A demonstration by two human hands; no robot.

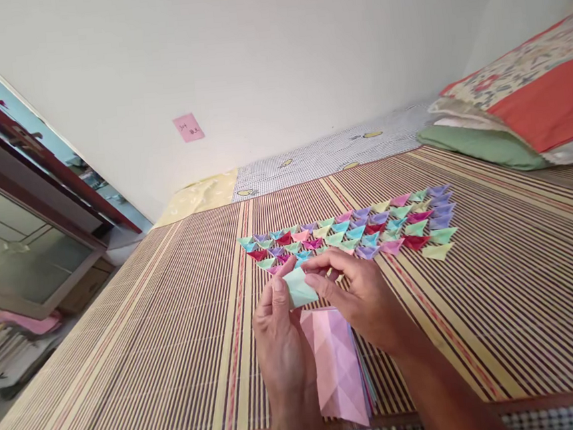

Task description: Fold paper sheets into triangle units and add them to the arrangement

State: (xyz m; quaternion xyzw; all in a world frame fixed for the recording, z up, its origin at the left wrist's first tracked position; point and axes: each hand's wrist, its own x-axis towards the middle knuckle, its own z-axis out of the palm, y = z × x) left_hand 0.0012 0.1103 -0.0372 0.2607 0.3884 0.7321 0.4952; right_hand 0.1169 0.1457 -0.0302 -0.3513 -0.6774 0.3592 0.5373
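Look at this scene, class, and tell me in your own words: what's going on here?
A person is handling a small pale green paper above a striped mat. The left hand holds it by one side, thumb on top, while the right hand has its thumb and fingertips at the opposite edge. Below the hands lies a stack of coloured sheets, a creased pink one uppermost. Beyond the hands, small folded paper shapes in many colours sit in rows on the mat.
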